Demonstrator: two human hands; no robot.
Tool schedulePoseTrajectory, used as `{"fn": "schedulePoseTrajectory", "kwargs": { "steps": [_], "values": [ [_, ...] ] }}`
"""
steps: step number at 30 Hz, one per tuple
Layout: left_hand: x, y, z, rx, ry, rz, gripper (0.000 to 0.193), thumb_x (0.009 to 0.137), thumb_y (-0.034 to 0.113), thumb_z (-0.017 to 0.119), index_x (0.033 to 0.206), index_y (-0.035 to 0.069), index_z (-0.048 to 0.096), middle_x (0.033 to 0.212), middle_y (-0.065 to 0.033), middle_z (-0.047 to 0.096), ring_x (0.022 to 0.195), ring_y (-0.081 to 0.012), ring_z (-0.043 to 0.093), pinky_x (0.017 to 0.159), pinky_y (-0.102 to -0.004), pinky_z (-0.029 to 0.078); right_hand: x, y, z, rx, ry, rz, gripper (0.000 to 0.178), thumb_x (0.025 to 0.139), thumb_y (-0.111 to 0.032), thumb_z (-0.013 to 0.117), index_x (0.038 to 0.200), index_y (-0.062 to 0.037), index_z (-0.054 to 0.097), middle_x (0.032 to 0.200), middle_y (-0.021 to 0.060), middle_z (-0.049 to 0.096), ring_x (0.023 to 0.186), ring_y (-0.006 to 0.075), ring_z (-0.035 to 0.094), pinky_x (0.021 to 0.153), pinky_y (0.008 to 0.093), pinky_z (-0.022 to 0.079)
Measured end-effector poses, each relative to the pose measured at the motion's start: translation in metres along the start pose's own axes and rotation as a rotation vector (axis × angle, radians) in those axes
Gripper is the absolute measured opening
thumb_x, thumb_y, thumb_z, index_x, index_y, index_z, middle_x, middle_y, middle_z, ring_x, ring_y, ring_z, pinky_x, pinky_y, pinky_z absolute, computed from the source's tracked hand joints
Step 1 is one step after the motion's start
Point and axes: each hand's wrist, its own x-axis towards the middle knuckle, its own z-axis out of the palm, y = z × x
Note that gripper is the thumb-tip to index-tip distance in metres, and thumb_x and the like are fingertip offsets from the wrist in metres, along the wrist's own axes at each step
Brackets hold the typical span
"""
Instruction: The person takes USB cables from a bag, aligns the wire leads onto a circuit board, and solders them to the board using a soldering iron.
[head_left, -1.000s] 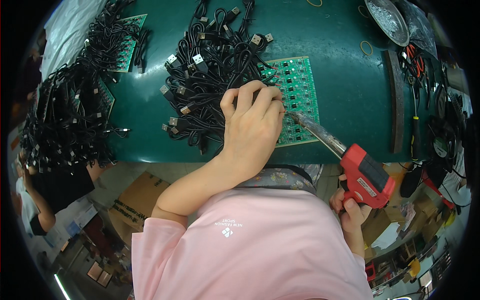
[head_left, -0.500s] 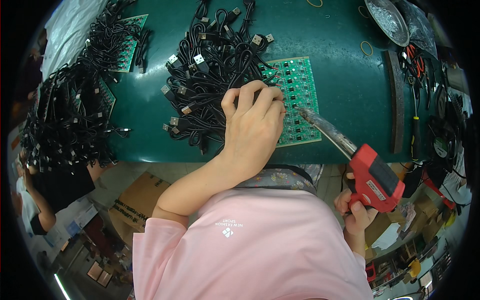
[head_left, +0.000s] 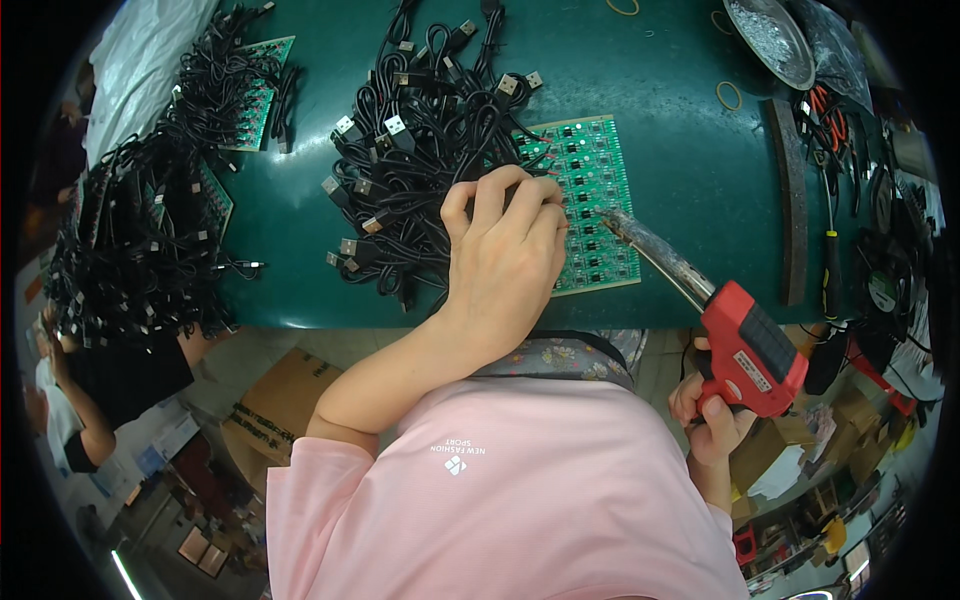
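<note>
My right hand (head_left: 715,420) grips a red and black soldering gun (head_left: 755,350). Its long metal tip reaches left and hangs over a green circuit board panel (head_left: 598,190) with rows of small components. At the panel's left edge my left hand (head_left: 505,255) is closed, fingers curled down. A bit of red wire shows by its fingertips, but what they pinch is hidden. A large heap of black USB cables (head_left: 430,130) lies left of the panel and partly under this hand. Thin red wires run from some cables onto the panel's upper left.
Further left, more black cables (head_left: 130,240) lie with another green panel (head_left: 262,100). A dark bar (head_left: 790,200), a yellow-and-black screwdriver (head_left: 831,270) and red-handled pliers (head_left: 828,125) lie at the right. A metal dish (head_left: 770,40) stands at the upper right. Another person's arm (head_left: 85,410) shows at far left.
The soldering gun's tip has shifted slightly right and up off its earlier spot over the panel. My left hand has stayed nearly in place.
</note>
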Motion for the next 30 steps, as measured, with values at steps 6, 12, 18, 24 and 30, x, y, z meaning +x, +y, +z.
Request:
{"fn": "schedulePoseTrajectory", "kwargs": {
  "steps": [6, 12, 18, 24, 30],
  "values": [
    [0.0, 0.0, 0.001, 0.01, 0.002, 0.007, 0.016, 0.071, 0.005, 0.071, 0.084, 0.008, 0.062, 0.102, -0.0002, 0.058, 0.106, -0.0227, 0.049, 0.092, -0.0428, 0.026, 0.0, -0.004, 0.005, 0.088, 0.086, 0.07, 0.064, 0.083, -0.025, 0.069, 0.128, 0.0104, 0.041, 0.062, 0.0059, 0.052, 0.047, 0.0112, 0.044, 0.046, 0.0263, 0.038],
    [0.002, 0.0, -0.002, 0.037, -0.007, 0.074, 0.017, 0.072, 0.005, 0.07, 0.086, 0.008, 0.063, 0.101, -0.0019, 0.059, 0.101, -0.0227, 0.053, 0.09, -0.0426, 0.028, 0.001, -0.003, 0.0, 0.103, 0.049, 0.076, 0.063, 0.083, -0.024, 0.068, 0.128, 0.0117, 0.041, 0.061, 0.0053, 0.05, 0.047, 0.0114, 0.044, 0.045, 0.0263, 0.037],
    [0.002, -0.003, -0.008, 0.055, -0.063, 0.199, 0.022, 0.07, 0.004, 0.066, 0.092, 0.008, 0.065, 0.098, -0.0021, 0.059, 0.096, -0.0217, 0.055, 0.088, -0.042, 0.032, 0.001, -0.003, 0.0, 0.107, 0.066, 0.076, 0.062, 0.083, -0.023, 0.068, 0.127, 0.0121, 0.042, 0.06, 0.0051, 0.049, 0.046, 0.0116, 0.043, 0.045, 0.0262, 0.037],
    [0.003, -0.012, -0.008, -0.055, -0.071, 0.202, 0.022, 0.07, 0.002, 0.066, 0.091, 0.008, 0.066, 0.094, -0.0017, 0.06, 0.092, -0.0203, 0.055, 0.085, -0.0386, 0.033, 0.002, -0.001, -0.002, 0.099, 0.073, 0.05, 0.062, 0.083, -0.023, 0.067, 0.128, 0.0126, 0.041, 0.06, 0.0058, 0.05, 0.046, 0.0117, 0.043, 0.045, 0.0262, 0.037],
    [0.009, -0.019, -0.012, -0.164, -0.097, 0.197, 0.019, 0.071, 0.001, 0.067, 0.088, 0.008, 0.066, 0.091, -0.0014, 0.06, 0.088, -0.0197, 0.055, 0.084, -0.036, 0.032, -0.009, 0.007, -0.01, 0.124, 0.026, 0.077, 0.061, 0.083, -0.023, 0.066, 0.127, 0.0114, 0.043, 0.06, 0.0057, 0.05, 0.047, 0.0124, 0.043, 0.047, 0.0263, 0.037]
  ]
}}
